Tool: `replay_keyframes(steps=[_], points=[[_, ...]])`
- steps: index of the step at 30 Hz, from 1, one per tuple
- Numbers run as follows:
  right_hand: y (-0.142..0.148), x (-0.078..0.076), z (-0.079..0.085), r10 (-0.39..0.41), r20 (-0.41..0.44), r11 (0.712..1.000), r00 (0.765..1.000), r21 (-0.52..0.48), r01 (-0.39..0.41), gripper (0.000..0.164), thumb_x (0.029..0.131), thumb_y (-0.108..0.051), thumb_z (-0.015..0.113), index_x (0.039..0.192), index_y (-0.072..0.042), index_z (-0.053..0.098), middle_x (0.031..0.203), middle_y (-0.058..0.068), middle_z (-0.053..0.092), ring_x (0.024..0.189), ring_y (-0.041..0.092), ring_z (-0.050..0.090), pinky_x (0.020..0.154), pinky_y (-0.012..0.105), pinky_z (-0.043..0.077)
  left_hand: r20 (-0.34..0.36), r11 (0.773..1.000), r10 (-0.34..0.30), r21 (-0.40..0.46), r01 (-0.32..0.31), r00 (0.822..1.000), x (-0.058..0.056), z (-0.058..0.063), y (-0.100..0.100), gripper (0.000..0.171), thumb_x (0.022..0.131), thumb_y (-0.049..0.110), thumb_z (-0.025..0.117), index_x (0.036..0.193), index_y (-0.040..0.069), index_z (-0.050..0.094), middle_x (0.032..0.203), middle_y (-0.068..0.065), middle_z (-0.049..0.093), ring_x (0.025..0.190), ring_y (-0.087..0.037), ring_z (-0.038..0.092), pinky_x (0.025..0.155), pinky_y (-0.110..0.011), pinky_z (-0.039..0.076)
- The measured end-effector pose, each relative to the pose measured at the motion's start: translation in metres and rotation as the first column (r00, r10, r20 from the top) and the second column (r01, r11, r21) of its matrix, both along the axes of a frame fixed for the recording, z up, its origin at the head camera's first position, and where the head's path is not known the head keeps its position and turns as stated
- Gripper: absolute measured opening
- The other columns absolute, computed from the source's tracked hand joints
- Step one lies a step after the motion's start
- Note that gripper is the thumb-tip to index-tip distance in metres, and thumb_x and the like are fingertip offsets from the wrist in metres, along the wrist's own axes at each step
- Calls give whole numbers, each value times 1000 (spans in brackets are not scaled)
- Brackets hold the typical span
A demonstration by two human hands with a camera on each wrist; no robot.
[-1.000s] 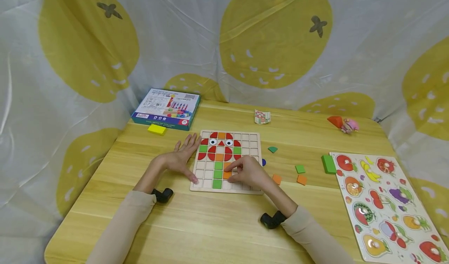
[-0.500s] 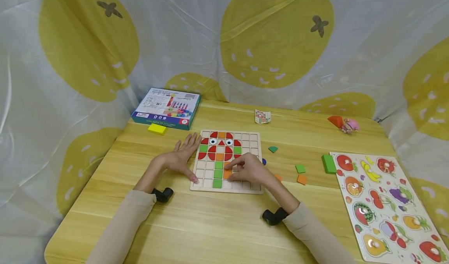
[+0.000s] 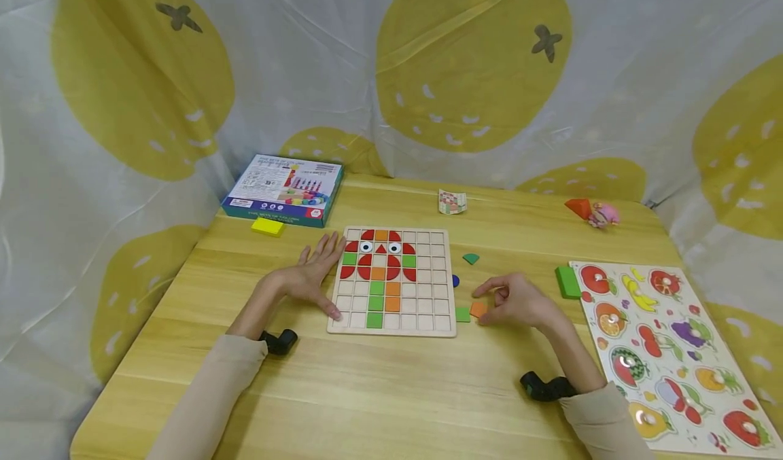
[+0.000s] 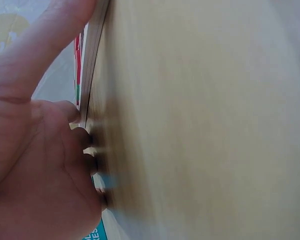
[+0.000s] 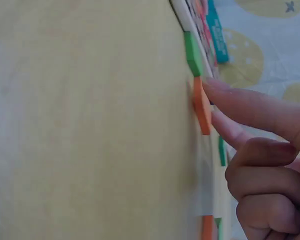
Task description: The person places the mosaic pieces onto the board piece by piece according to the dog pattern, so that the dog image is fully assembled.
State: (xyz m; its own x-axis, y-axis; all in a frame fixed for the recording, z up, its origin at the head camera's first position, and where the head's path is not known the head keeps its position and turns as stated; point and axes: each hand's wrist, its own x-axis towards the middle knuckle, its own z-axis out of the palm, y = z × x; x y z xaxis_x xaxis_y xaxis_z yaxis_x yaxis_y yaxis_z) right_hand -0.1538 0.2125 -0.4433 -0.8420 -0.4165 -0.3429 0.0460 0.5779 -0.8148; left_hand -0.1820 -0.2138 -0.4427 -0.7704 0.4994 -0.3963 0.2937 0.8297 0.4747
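A wooden grid board (image 3: 434,287) holds red, green and orange tiles and two eye tiles. My left hand (image 3: 306,283) is spread at its left edge, thumb on the near-left corner, fingertips at the far side. Off the board's right side, my right hand (image 3: 514,300) is at an orange square tile (image 3: 478,310) lying flat. Its thumb and index finger span the tile, thumb at the near edge; whether they pinch it I cannot tell. The other fingers are curled in. A green square tile (image 3: 463,315) lies between the orange tile and the board.
A blue round piece (image 3: 455,280) and a green quarter-circle (image 3: 470,259) lie right of the board. Farther right are a green block (image 3: 567,282) and a fruit puzzle board (image 3: 618,392). A box (image 3: 281,188), yellow block (image 3: 267,226) and small card (image 3: 452,202) stand behind.
My right hand has left the orange tiles on the board and moved right to the loose orange tile, uncovering the green tile beside it. My left hand stays put.
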Motion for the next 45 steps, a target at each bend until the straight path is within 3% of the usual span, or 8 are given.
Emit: replay_keyframes(steps=[3,11,17,24,31,37,45], points=[[2,0,-5,0,24,1000,1000,2,0,36,71,-8,84,103,-4,69,58,-2,36,52,9,34,48,19,32,7,1000,0,3,0,1000,0,0,-1,143,60,59,84,154,11,-14,160,-15,-25,148,-38,-23,117,-64,-11],[3,-4,-8,-81,-51,994,995,68,84,27,74,-11,83,97,-6,71,59,-1,38,54,12,35,49,21,29,9,1000,8,9,-8,1000,-1,0,-1,142,61,59,83,154,11,-13,160,-15,-23,148,-38,-22,117,-64,-11],[1,-4,-1,-71,-117,987,991,135,87,24,79,-17,79,99,-9,70,62,-1,41,54,12,36,47,22,31,10,1000,-4,14,4,1000,0,1,2,142,61,58,84,154,10,-13,160,-16,-24,147,-38,-22,117,-64,-11],[-51,-8,12,-31,-180,999,983,17,35,21,79,-20,80,98,-14,73,60,-2,35,53,11,30,48,22,27,5,1000,-4,16,4,1000,-1,3,3,143,61,57,84,154,10,-13,160,-17,-23,147,-39,-22,116,-66,-10],[-106,-12,9,-67,-190,996,979,50,78,20,74,-15,84,92,-11,76,54,-2,36,50,13,33,48,22,26,1,1000,-6,13,6,1000,-3,4,5,144,59,58,84,154,11,-13,160,-16,-23,148,-38,-22,116,-65,-11],[-113,-13,2,-91,-177,994,980,38,100,19,72,-13,84,90,-12,77,53,-1,38,50,13,34,47,22,26,7,1000,-4,18,3,1000,-1,5,5,144,59,56,85,154,10,-13,160,-16,-24,147,-38,-22,116,-65,-11],[-112,-19,-5,-45,-122,999,992,-35,41,19,73,-14,84,92,-15,79,49,-3,35,48,13,28,47,21,22,14,1000,6,4,-6,1000,0,2,0,142,61,58,83,154,11,-13,160,-15,-24,148,-38,-22,117,-64,-11]])
